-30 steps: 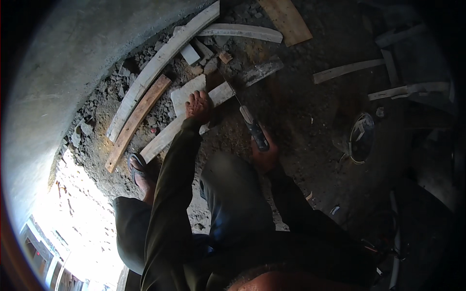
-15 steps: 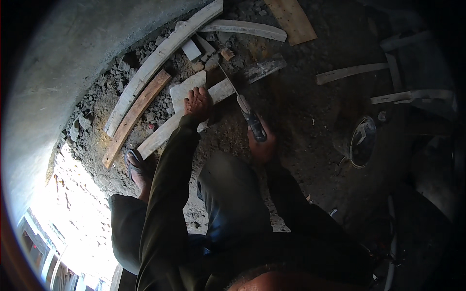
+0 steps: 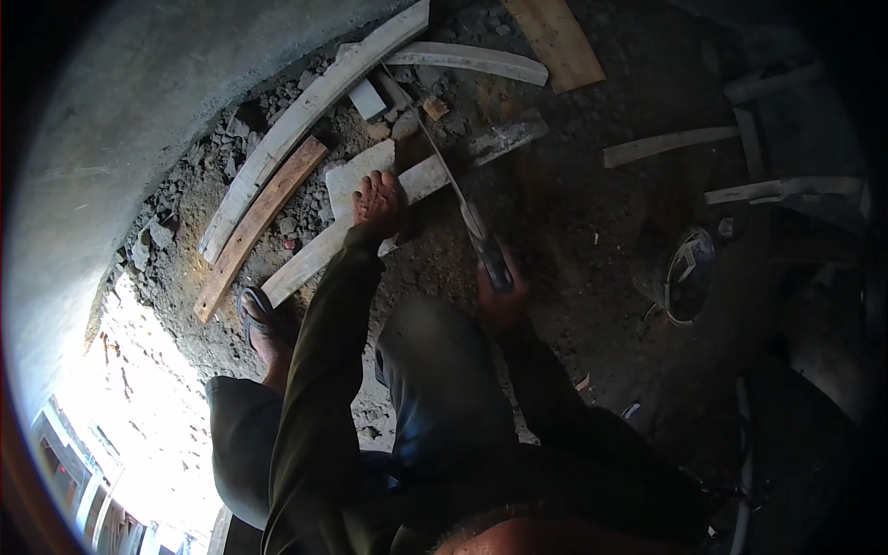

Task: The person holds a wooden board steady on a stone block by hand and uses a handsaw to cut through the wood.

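Note:
My left hand (image 3: 375, 203) presses down with bent fingers, gripping the pale wooden plank (image 3: 305, 264) where it crosses a pale flat block (image 3: 344, 171). My sandaled left foot (image 3: 264, 328) is at the plank's lower end. My right hand (image 3: 502, 301) is closed on the dark handle of a hand saw (image 3: 435, 143); its long narrow blade lies across the plank just right of my left hand, reaching toward the upper left over the rubble.
Several curved boards (image 3: 268, 162), pale and brown, lie on the dirt and rubble along a concrete wall (image 3: 120, 139). A wide board (image 3: 555, 42) lies at the top, loose pieces (image 3: 671, 143) at right, a round container (image 3: 689, 277) nearby. Bright light falls at lower left.
The saw in my right hand went up and slightly left, then came back down toward my body, showing more blade beyond the plank. My left hand stayed on the plank.

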A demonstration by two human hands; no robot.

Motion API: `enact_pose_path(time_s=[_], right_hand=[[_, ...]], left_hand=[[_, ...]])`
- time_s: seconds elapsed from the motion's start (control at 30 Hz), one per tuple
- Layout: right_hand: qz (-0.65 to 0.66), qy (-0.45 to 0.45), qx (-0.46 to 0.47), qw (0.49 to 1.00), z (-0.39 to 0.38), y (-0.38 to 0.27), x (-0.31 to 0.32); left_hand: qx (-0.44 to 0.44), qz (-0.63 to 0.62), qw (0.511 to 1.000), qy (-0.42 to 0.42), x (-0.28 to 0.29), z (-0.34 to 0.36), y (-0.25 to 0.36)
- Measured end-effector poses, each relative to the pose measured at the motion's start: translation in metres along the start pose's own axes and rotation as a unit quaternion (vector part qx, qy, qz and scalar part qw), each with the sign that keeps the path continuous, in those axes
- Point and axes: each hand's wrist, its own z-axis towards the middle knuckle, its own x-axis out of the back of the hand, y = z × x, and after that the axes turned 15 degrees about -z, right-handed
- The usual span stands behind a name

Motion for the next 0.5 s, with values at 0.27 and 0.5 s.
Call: enact_pose_path(time_s=[0.27,0.5], right_hand=[[0.011,0.010,0.042,0.999,-0.001,0.015,-0.001],[0.063,-0.028,-0.006,0.998,-0.008,0.004,0.000]], left_hand=[[0.001,0.006,1.000,0.001,0.001,0.000,0.000],[0.001,0.005,1.000,0.003,0.003,-0.002,0.001]])
